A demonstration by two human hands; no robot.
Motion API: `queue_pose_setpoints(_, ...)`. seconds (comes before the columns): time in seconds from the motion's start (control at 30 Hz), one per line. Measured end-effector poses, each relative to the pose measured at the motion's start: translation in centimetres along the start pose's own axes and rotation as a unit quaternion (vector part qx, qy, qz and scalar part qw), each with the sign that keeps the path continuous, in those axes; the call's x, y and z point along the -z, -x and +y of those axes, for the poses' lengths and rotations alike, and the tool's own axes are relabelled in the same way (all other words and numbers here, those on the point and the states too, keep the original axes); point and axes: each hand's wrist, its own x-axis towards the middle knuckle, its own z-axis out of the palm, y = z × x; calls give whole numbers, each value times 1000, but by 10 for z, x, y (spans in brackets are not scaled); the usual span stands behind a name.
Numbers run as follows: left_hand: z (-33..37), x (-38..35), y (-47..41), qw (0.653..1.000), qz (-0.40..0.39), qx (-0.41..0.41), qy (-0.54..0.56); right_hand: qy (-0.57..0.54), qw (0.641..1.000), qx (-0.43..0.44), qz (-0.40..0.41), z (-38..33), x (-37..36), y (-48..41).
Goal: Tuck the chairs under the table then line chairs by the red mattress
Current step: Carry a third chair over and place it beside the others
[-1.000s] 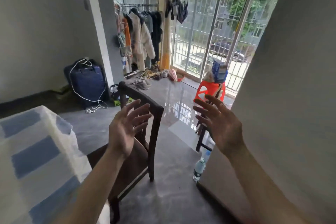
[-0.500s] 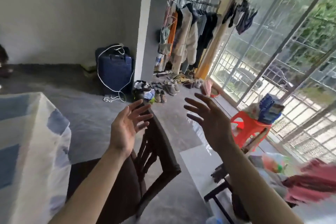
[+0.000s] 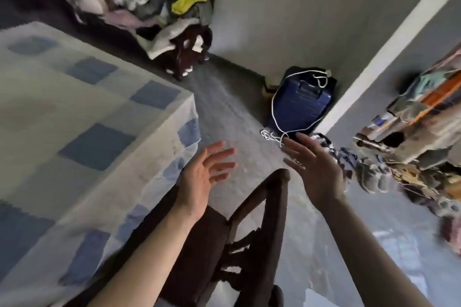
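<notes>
The view has swung left since half a second ago, so the windows and red stool are gone and a dark stool [image 3: 185, 55] heaped with clothes now shows by the far wall. The left hand [image 3: 203, 177] and right hand [image 3: 315, 172] hang in the air with fingers spread, holding nothing, either side of the top rail of the dark wooden chair [image 3: 262, 227]. The chair sits just beside the table [image 3: 82, 117] with its blue-checked cloth, seat partly under the edge; a blue suitcase [image 3: 299, 104] stands beyond.
</notes>
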Motion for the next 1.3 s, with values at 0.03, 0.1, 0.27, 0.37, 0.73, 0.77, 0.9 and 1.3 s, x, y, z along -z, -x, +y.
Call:
queue_pose_setpoints(0.03, -4, -3, 4, 999, 31, -10, -5, 2, 999, -7, -36, 4, 4, -23)
queue_pose_setpoints(0.1, -12, -9, 19, 994, 107, -33, -17, 7, 993, -26, -116, 13, 8, -62)
queue_pose_setpoints(0.27, -28, -35, 83, 956, 282, -77, 4, 7, 961, -92, -262, 35, 29, -96)
queue_pose_setpoints(0.37, -34, -54, 118, 924, 368, -107, 17, 25, 938, -117, -324, 41, 26, -99)
queue_pose_setpoints(0.73, -113, -67, 227, 846, 494, -172, -104, 156, 866, -59, -472, 50, 15, -117)
queue_pose_setpoints(0.77, -126, -68, 232, 841, 497, -170, -129, 183, 857, -52, -479, 54, 20, -126)
queue_pose_setpoints(0.9, -177, -73, 242, 823, 519, -155, -170, 240, 820, -64, -516, 82, 51, -140)
queue_pose_setpoints(1.3, -228, -55, 214, 788, 567, -236, -55, 87, 855, -177, -480, 129, 70, -141)
